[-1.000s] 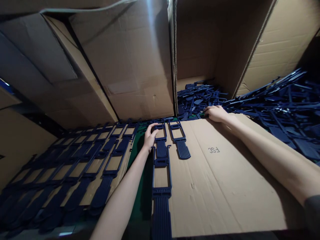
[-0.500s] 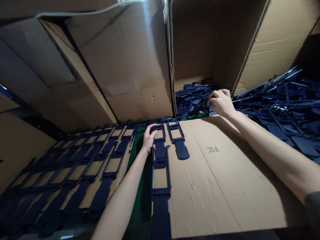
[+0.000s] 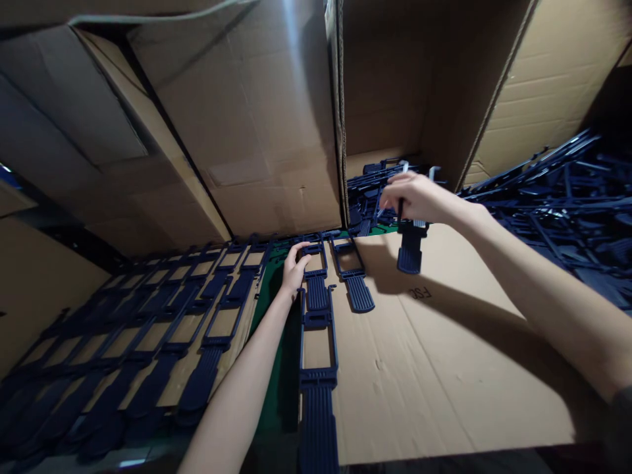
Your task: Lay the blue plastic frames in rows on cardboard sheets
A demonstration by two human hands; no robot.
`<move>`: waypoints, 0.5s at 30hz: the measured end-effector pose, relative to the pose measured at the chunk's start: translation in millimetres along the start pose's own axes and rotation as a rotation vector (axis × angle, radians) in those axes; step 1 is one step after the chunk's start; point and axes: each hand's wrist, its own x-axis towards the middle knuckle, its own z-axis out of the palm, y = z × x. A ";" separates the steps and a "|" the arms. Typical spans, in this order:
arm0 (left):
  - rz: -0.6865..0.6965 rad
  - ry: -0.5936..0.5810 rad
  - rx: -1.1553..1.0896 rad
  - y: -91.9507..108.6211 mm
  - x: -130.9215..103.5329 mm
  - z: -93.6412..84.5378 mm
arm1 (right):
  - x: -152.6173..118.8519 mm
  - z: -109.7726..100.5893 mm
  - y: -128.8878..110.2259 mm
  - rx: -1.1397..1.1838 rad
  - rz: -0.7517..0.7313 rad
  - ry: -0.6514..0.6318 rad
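My right hand (image 3: 412, 196) grips a dark blue plastic part (image 3: 409, 253), its ribbed end hanging down over the far part of the cardboard sheet (image 3: 444, 368). Fingers curled, my left hand (image 3: 295, 266) rests at the upper frame of a blue part (image 3: 316, 293) near the sheet's left edge; whether it grips the frame is unclear. To the right of that part lies another one (image 3: 360, 293), ribbed end toward me. Closer to me, a further part (image 3: 318, 421) lies along the left edge of the sheet.
Overlapping rows of blue parts (image 3: 200, 375) cover a second cardboard sheet at left. Tall cardboard boxes (image 3: 247, 125) stand behind. Loose parts (image 3: 368, 191) fill an opened box at the back, and a large heap (image 3: 567, 217) lies at right. A green surface (image 3: 274, 355) shows between the sheets.
My right hand has moved left and lifted a blue part from the pile over the sheet, and its shadow has shifted. My left hand has stayed in place.
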 end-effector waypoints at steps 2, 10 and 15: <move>0.001 -0.001 0.003 -0.3 -0.1 0.0 | 4.2 11.3 -8.1 0.117 -0.019 -0.256; 0.001 -0.001 0.016 -0.8 -0.1 -0.5 | -0.5 20.6 -9.6 0.197 0.077 -0.560; -0.003 0.002 0.015 1.7 -0.9 0.2 | -6.0 15.6 15.6 0.056 0.310 -0.566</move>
